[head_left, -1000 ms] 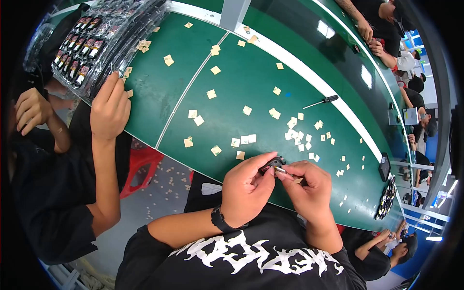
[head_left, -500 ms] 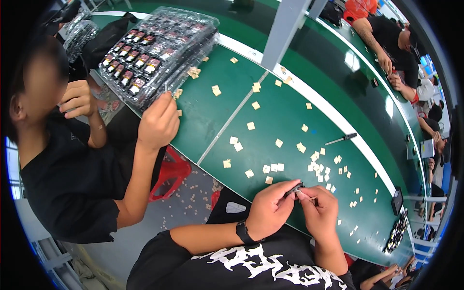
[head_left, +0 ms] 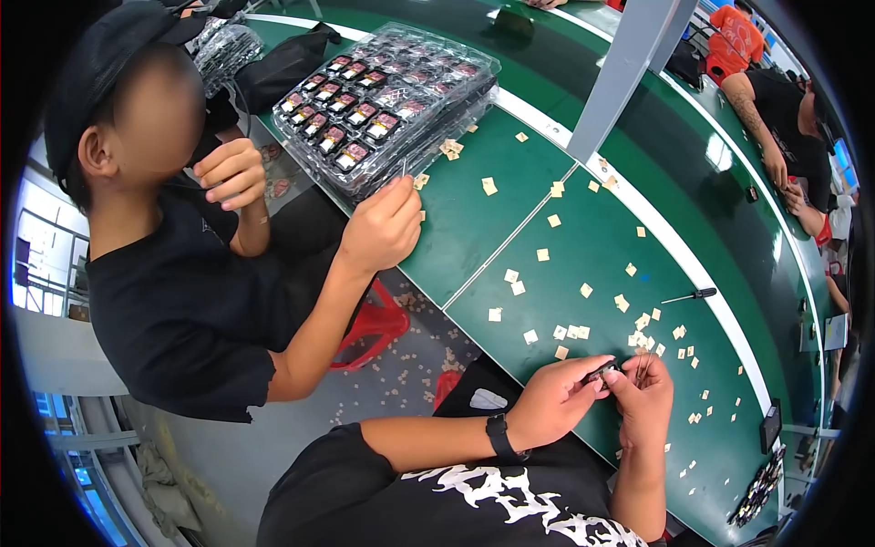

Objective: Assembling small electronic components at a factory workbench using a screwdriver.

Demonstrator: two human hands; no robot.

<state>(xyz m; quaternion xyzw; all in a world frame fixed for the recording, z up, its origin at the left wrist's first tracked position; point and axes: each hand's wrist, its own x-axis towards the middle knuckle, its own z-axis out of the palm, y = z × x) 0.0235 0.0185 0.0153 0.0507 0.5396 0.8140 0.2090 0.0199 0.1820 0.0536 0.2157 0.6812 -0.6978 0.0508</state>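
My left hand point(head_left: 553, 404), with a dark band on its wrist, grips a small black rectangular case point(head_left: 602, 371) between thumb and fingers. My right hand point(head_left: 646, 401) is closed beside it, its thumb pressed against the case's near face. Thin metallic prongs point(head_left: 643, 365) stick up from the right fingers; they look like tweezers, but most of their length is hidden. Both hands are above the near edge of the green table point(head_left: 492, 264). Small pale square pieces point(head_left: 643, 321) lie scattered beyond them.
A screwdriver point(head_left: 690, 296) lies toward the table's far edge. At left, a co-worker's hand point(head_left: 387, 223) holds a thin tool near stacked clear trays point(head_left: 383, 100) of small black devices. A grey post point(head_left: 629, 73) rises beyond. A black box point(head_left: 771, 425) stands far right.
The whole view has shifted, so everything sits farther right in the picture. The black case now shows more of its face, and the thin prongs in my right hand stand more upright.
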